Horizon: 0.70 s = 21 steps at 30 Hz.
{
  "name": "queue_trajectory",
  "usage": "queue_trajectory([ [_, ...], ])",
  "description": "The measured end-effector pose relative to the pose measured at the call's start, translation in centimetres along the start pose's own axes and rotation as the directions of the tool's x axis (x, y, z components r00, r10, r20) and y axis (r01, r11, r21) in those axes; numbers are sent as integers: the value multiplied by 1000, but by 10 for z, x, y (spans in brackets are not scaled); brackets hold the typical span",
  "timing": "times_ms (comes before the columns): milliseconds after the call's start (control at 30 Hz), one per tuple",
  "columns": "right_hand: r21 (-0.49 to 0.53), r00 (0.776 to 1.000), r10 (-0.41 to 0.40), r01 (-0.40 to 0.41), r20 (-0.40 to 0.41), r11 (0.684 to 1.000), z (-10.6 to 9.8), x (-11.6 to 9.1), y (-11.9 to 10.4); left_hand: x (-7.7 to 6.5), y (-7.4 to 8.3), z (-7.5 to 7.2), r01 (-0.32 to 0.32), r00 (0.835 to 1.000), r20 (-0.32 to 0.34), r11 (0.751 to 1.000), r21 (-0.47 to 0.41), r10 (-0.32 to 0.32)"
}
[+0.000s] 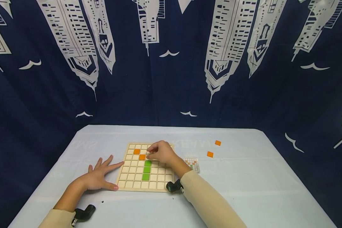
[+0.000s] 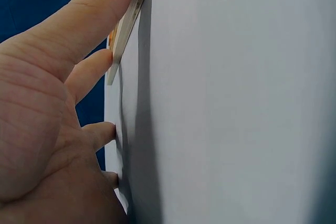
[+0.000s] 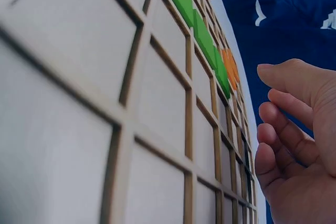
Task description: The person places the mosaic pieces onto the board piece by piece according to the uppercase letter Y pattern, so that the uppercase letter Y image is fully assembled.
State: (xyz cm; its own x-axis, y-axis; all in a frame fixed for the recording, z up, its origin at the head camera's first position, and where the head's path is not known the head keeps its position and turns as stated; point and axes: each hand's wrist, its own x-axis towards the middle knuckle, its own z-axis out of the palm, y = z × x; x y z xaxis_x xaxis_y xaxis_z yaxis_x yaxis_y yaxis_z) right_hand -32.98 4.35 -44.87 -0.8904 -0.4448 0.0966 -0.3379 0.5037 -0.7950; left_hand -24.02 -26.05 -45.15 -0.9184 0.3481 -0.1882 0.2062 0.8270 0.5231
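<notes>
A square wooden grid board (image 1: 131,184) lies on the table. Its cells hold two orange tiles (image 1: 142,157) set diagonally and a column of three green tiles (image 1: 146,170). With fingers spread, my left hand (image 1: 98,177) touches the board's left edge; its thumb (image 2: 100,11) presses against the side. My right hand (image 1: 162,153) hovers over the board's upper middle, close to the orange tiles. In the right wrist view the right fingers (image 3: 283,129) bend loosely, with no tile showing among them.
A small printed grid card (image 1: 194,164) lies to the right of the board, partly behind the right forearm. Two loose orange tiles (image 1: 210,154) are farther right on the white table (image 1: 245,177). A dark blue curtain (image 1: 171,82) with white building prints hangs behind.
</notes>
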Motion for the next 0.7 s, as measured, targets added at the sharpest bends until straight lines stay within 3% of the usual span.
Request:
queue_trajectory([
  [367,75,990,-41,52,-136,996,-19,-22,5,1,1,-1,5,1000,5,1000,0,-5],
  [700,124,952,-40,82,-305,989,-33,-48,15,0,1,1,12,1000,1,1000,-4,-12],
])
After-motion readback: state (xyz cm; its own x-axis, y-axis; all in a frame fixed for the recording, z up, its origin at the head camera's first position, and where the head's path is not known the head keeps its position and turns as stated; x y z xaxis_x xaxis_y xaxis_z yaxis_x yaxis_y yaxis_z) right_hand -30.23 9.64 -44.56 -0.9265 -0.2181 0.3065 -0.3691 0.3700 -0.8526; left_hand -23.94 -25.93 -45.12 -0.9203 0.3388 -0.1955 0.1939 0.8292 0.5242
